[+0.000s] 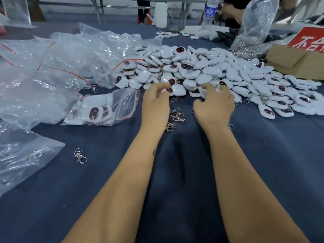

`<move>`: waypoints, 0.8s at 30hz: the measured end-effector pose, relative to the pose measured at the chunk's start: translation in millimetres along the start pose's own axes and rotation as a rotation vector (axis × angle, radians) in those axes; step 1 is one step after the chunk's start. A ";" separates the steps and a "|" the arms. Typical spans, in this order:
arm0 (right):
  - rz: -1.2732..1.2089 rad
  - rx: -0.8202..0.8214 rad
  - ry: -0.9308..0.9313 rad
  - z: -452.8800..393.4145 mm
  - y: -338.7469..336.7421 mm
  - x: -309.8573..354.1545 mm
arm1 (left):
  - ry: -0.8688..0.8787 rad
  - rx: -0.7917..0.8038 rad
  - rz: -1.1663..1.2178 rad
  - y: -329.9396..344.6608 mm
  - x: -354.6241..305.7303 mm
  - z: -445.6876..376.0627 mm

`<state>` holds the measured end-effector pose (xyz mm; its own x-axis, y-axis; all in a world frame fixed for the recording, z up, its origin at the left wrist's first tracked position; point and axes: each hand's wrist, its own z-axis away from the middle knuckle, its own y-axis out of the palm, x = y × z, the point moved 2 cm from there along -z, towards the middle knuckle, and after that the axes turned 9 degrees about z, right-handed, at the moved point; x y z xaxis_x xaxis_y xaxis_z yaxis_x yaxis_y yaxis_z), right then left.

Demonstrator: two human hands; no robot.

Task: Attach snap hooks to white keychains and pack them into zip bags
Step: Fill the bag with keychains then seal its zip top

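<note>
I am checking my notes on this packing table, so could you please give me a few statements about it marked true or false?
1. The pile of white square plastic keychains lies on a dark blue cloth table cover. True.
2. The left hand grips the clear plastic water bottle. False: the bottle stands far off at the table's far side.
3. A clear zip bag with a red strip, left of the left hand, holds keychains. True.
4. The right hand rests on the brown cardboard box. False: it reaches the pile's near edge.
5. Loose silver metal snap hooks lie between the hands. True.
</note>
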<state>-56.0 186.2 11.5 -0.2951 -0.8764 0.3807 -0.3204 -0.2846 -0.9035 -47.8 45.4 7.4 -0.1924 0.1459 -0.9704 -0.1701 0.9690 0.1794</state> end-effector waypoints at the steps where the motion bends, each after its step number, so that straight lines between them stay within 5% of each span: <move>1: 0.041 0.045 0.033 -1.0 1.1 -9.1 | -0.021 -0.017 -0.030 -1.7 6.9 -2.9; 7: 0.011 -0.008 -0.051 -1.9 3.2 -15.1 | -0.106 -0.122 0.073 -13.3 22.7 -15.1; 11: -0.691 -0.016 -0.009 6.8 7.0 5.1 | -0.124 -0.073 0.128 -14.4 19.9 -14.3; 15: -1.285 0.178 0.085 10.7 16.5 23.1 | -0.126 -0.012 0.157 -14.0 16.0 -11.0; 24: -1.239 0.347 -0.017 12.3 23.3 29.6 | -0.081 0.062 0.171 -14.4 15.4 -9.2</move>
<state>-61.1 148.8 -0.7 0.0419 0.0399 0.9983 -0.1210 -0.9916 0.0447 -57.2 31.8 -8.6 -0.1339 0.3223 -0.9371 -0.0809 0.9389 0.3345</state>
